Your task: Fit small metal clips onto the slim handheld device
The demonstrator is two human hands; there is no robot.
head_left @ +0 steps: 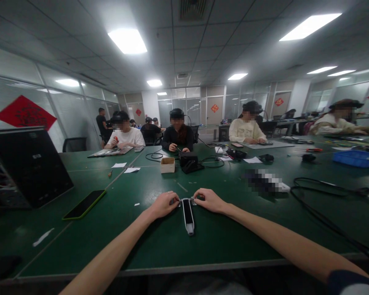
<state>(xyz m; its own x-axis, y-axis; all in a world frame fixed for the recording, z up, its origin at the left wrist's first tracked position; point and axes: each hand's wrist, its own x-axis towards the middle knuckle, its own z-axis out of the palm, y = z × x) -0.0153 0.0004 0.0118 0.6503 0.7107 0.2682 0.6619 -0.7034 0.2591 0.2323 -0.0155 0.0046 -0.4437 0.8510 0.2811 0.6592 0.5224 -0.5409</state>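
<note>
A slim white handheld device with a long black face lies on the green table, its narrow white tip pointing toward me. My left hand is at the left of the device's far end, fingers curled together in a pinch. On the other side, my right hand pinches in the same way. Small pale, shiny bits show at the fingertips of both hands, close against the device's far end. They are too small to name, and I cannot tell whether they are joined to it.
To the left lie a green-edged phone and an open black HP computer case. Ahead stand a small cardboard box and a black device. Black cables and a blue tray are at right. Several people work across the table.
</note>
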